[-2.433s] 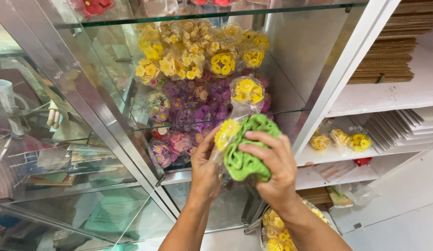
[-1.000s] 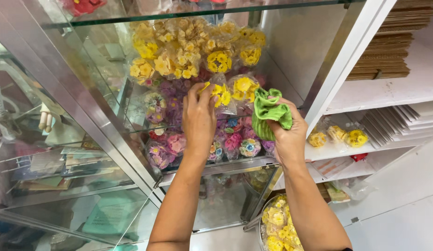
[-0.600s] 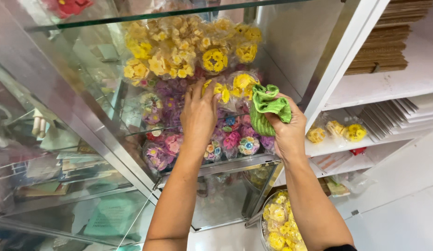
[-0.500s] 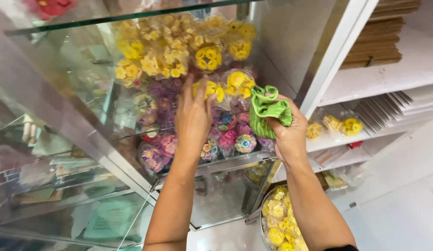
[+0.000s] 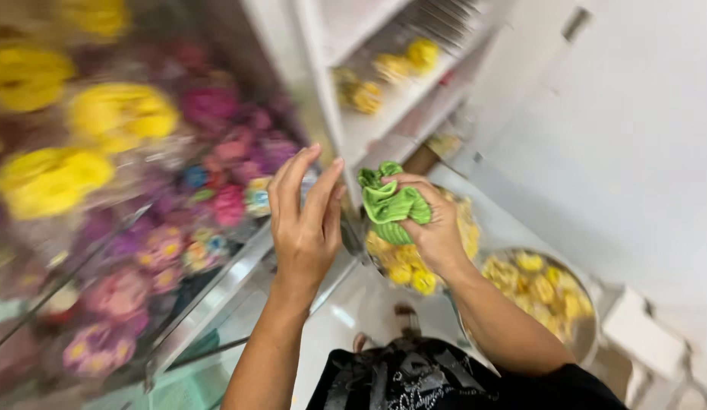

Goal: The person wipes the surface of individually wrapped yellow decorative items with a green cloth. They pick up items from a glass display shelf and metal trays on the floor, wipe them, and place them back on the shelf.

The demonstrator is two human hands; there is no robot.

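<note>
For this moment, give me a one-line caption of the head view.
Left hand open and empty beside blurred bagged flowers; right hand grips a green cloth above bowls of yellow flowers.

We see a blurred glass cabinet (image 5: 217, 300) filled with bagged yellow flowers (image 5: 122, 114) and pink flowers (image 5: 228, 205). White shelves (image 5: 384, 125) stand beside it, and two metal bowls (image 5: 589, 334) of yellow flowers sit below.

Scene bright, evenly lit; diffuse light, no hard shadows. Strong motion blur across frame, worst at left: packed flowers (image 5: 80, 152) smeared. Hands and green cloth (image 5: 391, 205) fairly sharp. White wall (image 5: 619, 137) near overexposed.
</note>
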